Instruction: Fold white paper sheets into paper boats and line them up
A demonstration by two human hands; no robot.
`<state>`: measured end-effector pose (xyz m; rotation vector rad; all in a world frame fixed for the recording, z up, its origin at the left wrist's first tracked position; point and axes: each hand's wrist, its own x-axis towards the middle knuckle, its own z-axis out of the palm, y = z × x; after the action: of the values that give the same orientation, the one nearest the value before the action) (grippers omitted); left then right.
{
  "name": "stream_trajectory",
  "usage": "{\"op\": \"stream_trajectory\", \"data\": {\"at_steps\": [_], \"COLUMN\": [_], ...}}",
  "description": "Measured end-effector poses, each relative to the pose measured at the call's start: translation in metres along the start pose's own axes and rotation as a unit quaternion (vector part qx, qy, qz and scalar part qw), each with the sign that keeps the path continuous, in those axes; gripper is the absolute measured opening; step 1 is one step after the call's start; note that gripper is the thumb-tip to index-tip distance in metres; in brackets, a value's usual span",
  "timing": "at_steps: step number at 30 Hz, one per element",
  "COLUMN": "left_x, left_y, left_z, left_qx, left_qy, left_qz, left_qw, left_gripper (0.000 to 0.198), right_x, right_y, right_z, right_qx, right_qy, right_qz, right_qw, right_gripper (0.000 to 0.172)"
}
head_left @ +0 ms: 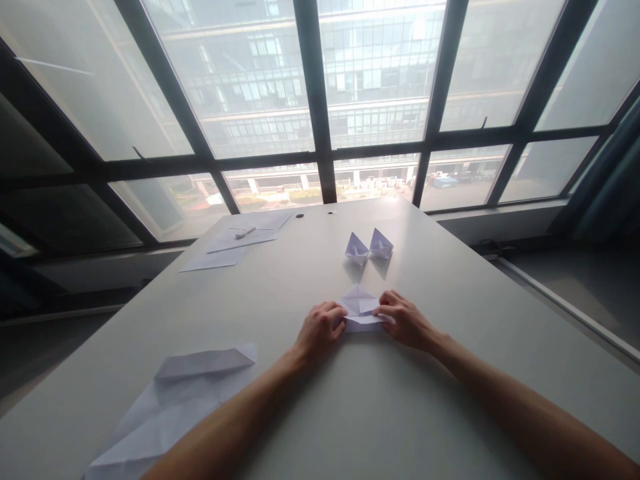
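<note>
A partly folded sheet of white paper [360,305] lies on the white table, with a pointed top and a flap along its near edge. My left hand [323,327] grips its left end, fingers curled in. At the right end, my right hand [403,319] pinches the paper between thumb and fingers. Just beyond it stand two folded paper boats, the left boat [357,249] and the right boat [381,245], side by side. The fingers cover both ends of the folded paper.
A larger creased sheet [190,387] lies at the near left, partly behind my left forearm. Flat sheets [215,257] with a small white object [245,233] on top lie at the far left. Windows rise behind the table [280,287], which has two small dark holes near its far edge.
</note>
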<state>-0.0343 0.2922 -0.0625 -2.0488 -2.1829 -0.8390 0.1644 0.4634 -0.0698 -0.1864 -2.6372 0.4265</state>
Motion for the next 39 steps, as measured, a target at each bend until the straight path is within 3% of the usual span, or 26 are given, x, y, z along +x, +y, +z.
{"op": "stream_trajectory", "data": {"at_steps": [4,16,18,21,25,29,32,36,39], "left_x": [-0.001,0.0,0.0,0.0,-0.001,-0.001,-0.002,-0.002,-0.002], "left_y": [0.0,-0.003,-0.004,-0.005,-0.003,0.004,0.008,0.007,0.004], "left_z": [0.001,0.004,0.004,0.004,0.004,0.004,0.006,0.008,0.01], "left_qx": [0.002,-0.054,-0.066,-0.06,0.027,0.058,0.076,0.09,0.082], "left_qy": [-0.005,0.032,0.041,0.067,0.085,-0.012,-0.087,-0.122,-0.124], "left_qz": [0.0,-0.039,-0.047,-0.049,-0.029,0.055,0.077,0.076,0.077], "left_qw": [1.0,0.997,0.996,0.995,0.996,0.997,0.99,0.986,0.986], "left_gripper": [0.023,0.031,0.036,0.038,0.031,0.037,0.045,0.048,0.051], "right_x": [0.0,0.0,0.0,0.0,0.001,0.003,0.003,0.003,0.002], "right_y": [0.0,0.007,0.008,0.008,0.007,-0.001,-0.008,-0.015,-0.018], "right_z": [-0.002,0.012,0.013,0.014,0.013,0.01,0.008,0.009,0.012], "right_qx": [-0.004,0.06,0.059,0.025,-0.024,-0.045,-0.061,-0.085,-0.064], "right_qy": [-0.023,0.053,0.06,0.054,0.048,0.028,0.008,0.004,-0.01], "right_qz": [-0.007,0.097,0.093,0.069,0.05,0.041,0.035,0.03,0.0], "right_qw": [1.0,0.992,0.992,0.996,0.997,0.998,0.998,0.996,0.998], "right_gripper": [0.027,0.026,0.033,0.029,0.025,0.025,0.024,0.023,0.035]}}
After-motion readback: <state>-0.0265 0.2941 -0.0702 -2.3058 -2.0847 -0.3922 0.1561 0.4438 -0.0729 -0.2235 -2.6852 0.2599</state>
